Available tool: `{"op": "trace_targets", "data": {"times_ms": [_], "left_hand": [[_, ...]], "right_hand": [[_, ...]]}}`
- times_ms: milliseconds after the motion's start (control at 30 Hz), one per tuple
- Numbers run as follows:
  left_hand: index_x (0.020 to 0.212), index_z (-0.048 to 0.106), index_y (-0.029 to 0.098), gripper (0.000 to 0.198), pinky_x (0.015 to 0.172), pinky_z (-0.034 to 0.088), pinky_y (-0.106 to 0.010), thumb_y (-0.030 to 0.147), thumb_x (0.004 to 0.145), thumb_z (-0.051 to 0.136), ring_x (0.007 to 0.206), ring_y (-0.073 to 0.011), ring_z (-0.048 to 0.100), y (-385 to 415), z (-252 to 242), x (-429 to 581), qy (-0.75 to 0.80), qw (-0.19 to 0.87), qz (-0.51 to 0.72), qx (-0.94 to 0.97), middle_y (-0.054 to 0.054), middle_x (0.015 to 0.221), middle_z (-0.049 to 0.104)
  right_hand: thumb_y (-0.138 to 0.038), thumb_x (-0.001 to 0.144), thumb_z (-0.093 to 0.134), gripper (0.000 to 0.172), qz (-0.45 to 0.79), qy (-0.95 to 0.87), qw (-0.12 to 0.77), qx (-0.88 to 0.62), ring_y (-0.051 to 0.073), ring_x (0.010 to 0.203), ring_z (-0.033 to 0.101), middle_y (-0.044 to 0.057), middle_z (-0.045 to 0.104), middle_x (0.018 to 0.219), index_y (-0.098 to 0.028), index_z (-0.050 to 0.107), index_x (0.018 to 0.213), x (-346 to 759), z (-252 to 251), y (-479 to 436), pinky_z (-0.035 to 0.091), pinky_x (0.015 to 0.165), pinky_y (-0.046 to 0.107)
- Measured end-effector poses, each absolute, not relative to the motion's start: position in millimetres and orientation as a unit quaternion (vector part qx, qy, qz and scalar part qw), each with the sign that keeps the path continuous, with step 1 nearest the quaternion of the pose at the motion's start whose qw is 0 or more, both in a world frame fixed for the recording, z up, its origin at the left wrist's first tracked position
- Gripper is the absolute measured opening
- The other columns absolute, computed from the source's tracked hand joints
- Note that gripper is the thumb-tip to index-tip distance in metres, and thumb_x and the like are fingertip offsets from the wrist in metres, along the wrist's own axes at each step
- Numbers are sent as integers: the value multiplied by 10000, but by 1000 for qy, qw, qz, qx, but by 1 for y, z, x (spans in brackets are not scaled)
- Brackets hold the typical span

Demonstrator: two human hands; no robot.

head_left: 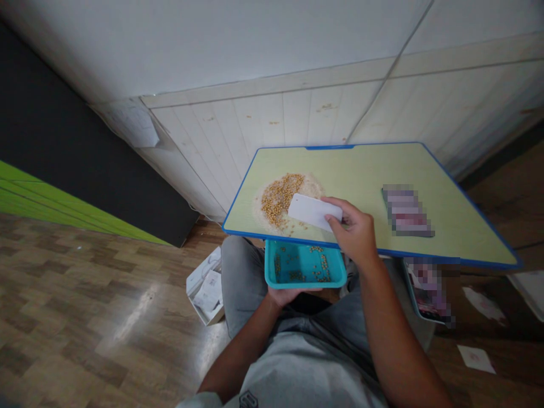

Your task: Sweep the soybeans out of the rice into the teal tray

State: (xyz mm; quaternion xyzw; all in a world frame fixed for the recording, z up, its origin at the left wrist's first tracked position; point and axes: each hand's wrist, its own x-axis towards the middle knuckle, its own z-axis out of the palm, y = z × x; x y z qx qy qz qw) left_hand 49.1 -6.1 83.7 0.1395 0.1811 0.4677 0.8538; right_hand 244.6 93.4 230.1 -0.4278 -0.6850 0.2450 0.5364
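Observation:
My right hand [352,226] pinches one end of a flat white plastic card [312,211], which has a small hole near its far corner. The card's other end reaches the right side of a pile of yellow beans [278,198], mixed with pale grains [312,187], on a yellow-green folding table [352,170]. Just below the table's near edge, a teal plastic tray [306,283] holds scattered beans. Under the tray, my left hand [283,296] supports its near side; most of its fingers are hidden beneath it.
A blurred-out flat object [408,211] lies on the table's right side, and another [429,292] lies below the right edge. An opened white box [208,292] stands on the wooden floor [106,306] at left. Behind the table rises a white panelled wall [263,124].

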Motion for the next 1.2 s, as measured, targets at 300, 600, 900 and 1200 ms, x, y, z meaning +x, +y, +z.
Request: {"op": "trace_targets", "data": {"times_ms": [300,600,900,1200], "left_hand": [[1684,455,303,1039,1266,185,-831,925,854,516,1676,-531,199,-7,94,52,202,842,475,154,-116,1848,282],[1661,493,321,933,1225,266,-852,893,932,379,1655,-541,258,-8,97,53,215,838,480,145,-89,1820,361],[1648,495,312,983,1197,288,-881,940,904,359,1621,-554,331,-9,97,53,226,836,481,139,-94,1779,440],[1673,459,320,987,1234,281,-842,932,913,315,1643,-550,284,-10,105,56,260,830,478,119,-66,1753,486]], "right_hand": [[-224,917,688,372,278,-684,532,-415,261,1047,817,59,844,1255,-247,822,1263,244,229,92,656,836,364],[-233,910,704,371,291,-679,533,-412,268,1066,813,66,841,1262,-246,825,1261,247,226,92,654,848,371],[-244,911,705,360,290,-673,546,-406,263,1068,815,64,844,1248,-241,824,1250,249,227,92,661,855,367],[-252,912,703,360,297,-673,540,-409,273,1091,811,58,846,1233,-250,824,1251,252,225,93,663,916,402]]}}
